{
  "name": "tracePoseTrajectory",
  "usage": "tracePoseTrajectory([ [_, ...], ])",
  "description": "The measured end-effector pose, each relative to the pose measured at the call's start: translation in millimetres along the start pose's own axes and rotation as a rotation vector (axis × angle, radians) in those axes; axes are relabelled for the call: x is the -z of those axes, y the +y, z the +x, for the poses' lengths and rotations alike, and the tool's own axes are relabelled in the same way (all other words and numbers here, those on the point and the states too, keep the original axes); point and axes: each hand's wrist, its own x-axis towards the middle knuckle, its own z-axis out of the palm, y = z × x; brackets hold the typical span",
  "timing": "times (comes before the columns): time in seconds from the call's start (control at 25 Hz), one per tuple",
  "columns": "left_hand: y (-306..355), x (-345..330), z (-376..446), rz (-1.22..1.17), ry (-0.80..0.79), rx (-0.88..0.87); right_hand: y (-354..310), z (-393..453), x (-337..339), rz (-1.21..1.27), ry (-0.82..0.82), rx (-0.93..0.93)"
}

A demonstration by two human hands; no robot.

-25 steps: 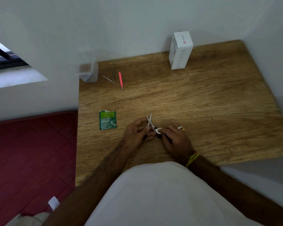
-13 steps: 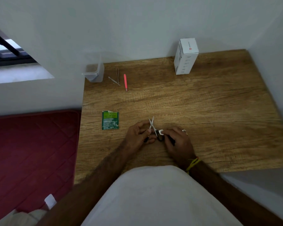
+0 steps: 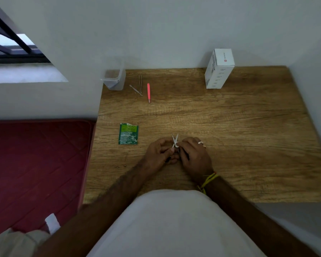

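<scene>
Over the wooden bench [image 3: 230, 127], near its front, left hand [image 3: 158, 153] grips small scissors [image 3: 175, 139] by the handles, blades spread. Right hand [image 3: 194, 154] pinches a white wipe [image 3: 176, 145] on one blade. Light, stiff, sharp-tipped steel — prob. safest held at handles.

White box [image 3: 218, 76], far right of counter [image 3: 239, 123]: small red square logo on top face, line of grey print beside it, rows of print down side face; all too small to read. Green sachet [image 3: 128, 134], near left: fine print, illegible.
</scene>
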Motion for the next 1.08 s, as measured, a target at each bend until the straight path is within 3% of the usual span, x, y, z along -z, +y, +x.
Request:
tracePoseTrajectory([
  [0.44, 2, 0, 1, 0.012, 0.01, 0.007, 6, -1, 13, -0.173, -0.095, 0.244],
  [0.68, 2, 0, -1, -0.007, 0.007, 0.031, 6, 1, 13, -0.129, -0.139, 0.205],
  [0.88, 2, 0, 1, -0.01, 0.008, 0.039, -2, 16, 10, 0.027, 0.129, -0.143],
  [1.08, 3, 0, 0, 0.002, -0.013, 0.002, 2, 9, -9, 0.006, 0.092, 0.003],
])
